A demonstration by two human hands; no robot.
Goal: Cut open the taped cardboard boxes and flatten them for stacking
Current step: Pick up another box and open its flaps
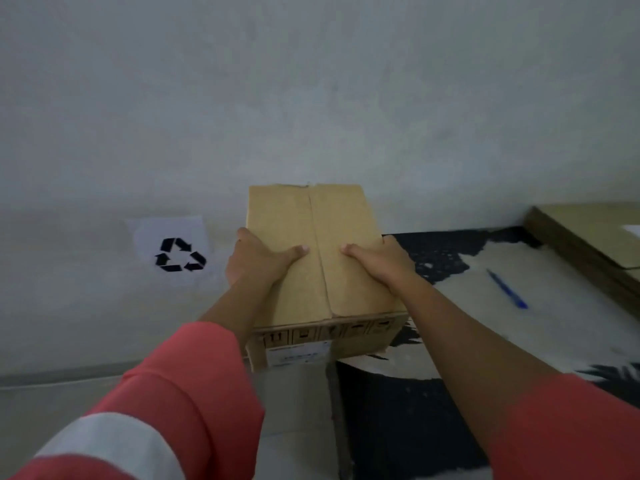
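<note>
Cardboard fills the middle of my view: a closed box (318, 258) held at the near left corner of the black-and-white table (540, 292). My left hand (258, 259) clasps its left side, thumb flat on top; my right hand (382, 263) grips the right side likewise. A blue pen (507, 289) lies apart to the right, near stacked flattened cardboard (588, 237).
</note>
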